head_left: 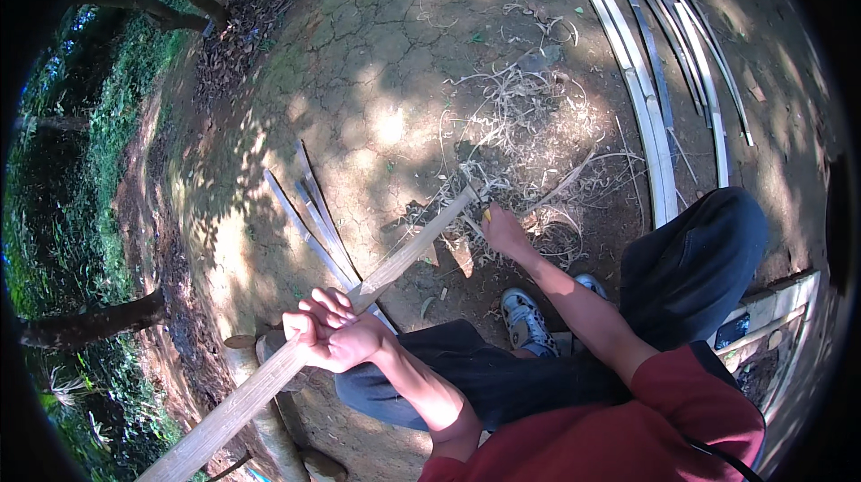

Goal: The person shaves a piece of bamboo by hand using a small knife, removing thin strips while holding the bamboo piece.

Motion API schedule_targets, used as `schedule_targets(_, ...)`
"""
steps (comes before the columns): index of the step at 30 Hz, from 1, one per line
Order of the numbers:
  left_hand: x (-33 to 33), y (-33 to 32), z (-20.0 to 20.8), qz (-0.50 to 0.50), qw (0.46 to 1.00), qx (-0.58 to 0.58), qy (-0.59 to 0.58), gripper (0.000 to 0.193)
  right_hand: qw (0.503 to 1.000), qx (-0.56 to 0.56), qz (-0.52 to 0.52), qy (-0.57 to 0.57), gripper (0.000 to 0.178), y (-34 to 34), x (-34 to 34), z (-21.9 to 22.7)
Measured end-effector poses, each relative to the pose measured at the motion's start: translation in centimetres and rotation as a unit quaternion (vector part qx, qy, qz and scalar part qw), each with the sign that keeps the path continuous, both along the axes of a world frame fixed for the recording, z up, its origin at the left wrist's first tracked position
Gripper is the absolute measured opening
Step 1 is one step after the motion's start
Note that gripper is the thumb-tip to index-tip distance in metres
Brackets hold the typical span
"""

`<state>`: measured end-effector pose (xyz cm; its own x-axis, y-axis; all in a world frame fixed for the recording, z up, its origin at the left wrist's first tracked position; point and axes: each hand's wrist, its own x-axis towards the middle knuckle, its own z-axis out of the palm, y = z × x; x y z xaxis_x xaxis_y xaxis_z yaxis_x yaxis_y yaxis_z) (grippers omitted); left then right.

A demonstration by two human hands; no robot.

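A long, flat bamboo strip (235, 408) runs slantwise from the lower left edge up to the middle of the view. Around its middle part my left hand (336, 331) is closed, with the fingers curled. My right hand (507, 233) is closed at the strip's far end, on a small tool with a yellow handle (487, 214). Its working part lies against the strip's end, too small and dark to name for sure. Thin curled bamboo shavings (529, 114) lie heaped on the ground just beyond my right hand.
Pale and dark bamboo strips (659, 146) lie lengthwise at the right. Several shorter strips (314, 213) lie left of the middle, beyond my left hand. Logs (260, 392) are at the lower left, a wooden frame (780, 312) at the right. Trees and greenery line the left.
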<state>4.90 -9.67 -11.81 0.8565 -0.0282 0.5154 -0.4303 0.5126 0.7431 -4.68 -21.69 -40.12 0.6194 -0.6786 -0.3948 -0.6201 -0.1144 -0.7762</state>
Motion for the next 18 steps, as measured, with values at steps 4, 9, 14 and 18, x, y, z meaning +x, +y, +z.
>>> schedule_targets(4,0.5,0.6,-0.2,-0.001,1.000,-0.001,-0.026,0.027,0.991,0.024,-0.103,-0.082,0.031,-0.5,1.3,-0.9)
schedule_targets(9,0.2,1.1,-0.4,0.001,1.000,0.000,-0.028,0.027,0.894,0.395,-0.163,-0.134,0.034,-2.1,3.6,-1.1)
schedule_targets(14,-0.1,0.7,-0.3,-0.033,0.999,-0.023,-0.011,0.026,0.889,0.374,-0.206,-0.165,0.031,-3.1,3.7,-3.8)
schedule_targets(18,0.5,1.0,-0.6,0.022,1.000,-0.014,0.001,0.027,0.978,0.033,-0.188,-0.080,0.028,-4.5,2.2,-4.1)
